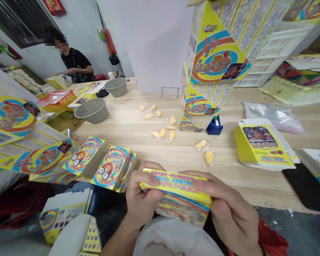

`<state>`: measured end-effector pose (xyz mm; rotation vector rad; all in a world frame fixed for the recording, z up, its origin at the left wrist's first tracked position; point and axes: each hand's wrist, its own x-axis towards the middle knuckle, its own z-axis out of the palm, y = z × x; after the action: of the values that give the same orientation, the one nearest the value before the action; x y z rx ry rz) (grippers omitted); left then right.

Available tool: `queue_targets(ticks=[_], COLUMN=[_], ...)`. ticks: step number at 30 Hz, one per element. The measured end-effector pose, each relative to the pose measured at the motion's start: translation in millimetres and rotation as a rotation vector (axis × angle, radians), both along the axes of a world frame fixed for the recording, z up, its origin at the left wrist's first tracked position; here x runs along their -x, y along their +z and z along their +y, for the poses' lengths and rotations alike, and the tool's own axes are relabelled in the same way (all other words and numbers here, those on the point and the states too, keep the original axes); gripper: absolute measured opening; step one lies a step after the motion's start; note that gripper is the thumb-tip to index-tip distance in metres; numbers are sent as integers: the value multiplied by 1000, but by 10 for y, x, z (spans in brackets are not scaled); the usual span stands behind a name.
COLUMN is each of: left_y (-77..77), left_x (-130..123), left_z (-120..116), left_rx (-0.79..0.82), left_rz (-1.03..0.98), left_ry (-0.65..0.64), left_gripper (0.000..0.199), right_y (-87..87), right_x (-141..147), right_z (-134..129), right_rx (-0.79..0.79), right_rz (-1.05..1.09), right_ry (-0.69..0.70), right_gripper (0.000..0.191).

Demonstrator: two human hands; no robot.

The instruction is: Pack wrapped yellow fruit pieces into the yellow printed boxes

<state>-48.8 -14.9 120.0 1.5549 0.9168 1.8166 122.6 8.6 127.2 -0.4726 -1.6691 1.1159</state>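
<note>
A yellow printed carton (pixel 184 202) is held level in front of my body, above the table's front edge. My left hand (pixel 144 193) grips its left end, thumb on the near side and fingers over the top. At the other end, my right hand (pixel 229 208) closes round the carton with fingers along its top edge. Whether anything lies inside the carton cannot be seen. Just beyond, small wrapped yellow candies (pixel 208 157) lie scattered on the wooden table (pixel 128 122). Left of my left hand rest finished-looking small yellow boxes (pixel 112 167) with a cartoon face.
Tall stacks of display boxes (pixel 213 53) rise at the back right, with a blue tape dispenser (pixel 214 125) beside them. An opened carton (pixel 264 144) and a black phone-like slab (pixel 306 186) lie right. Grey baskets (pixel 92 111) stand left. A person (pixel 76 64) works behind.
</note>
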Motion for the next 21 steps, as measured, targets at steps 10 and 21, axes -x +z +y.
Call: queue_targets(ticks=[10, 21], left_y=[-18, -528], left_x=[244, 844], left_z=[-112, -683], left_rx=[192, 266], left_rz=[286, 342], left_ry=[166, 916], left_gripper=[13, 32], right_y=[-95, -571], right_x=[192, 1329], right_z=[-28, 402], right_rx=[54, 492], right_rz=[-156, -173], right_ry=[-80, -259], right_gripper=[38, 23])
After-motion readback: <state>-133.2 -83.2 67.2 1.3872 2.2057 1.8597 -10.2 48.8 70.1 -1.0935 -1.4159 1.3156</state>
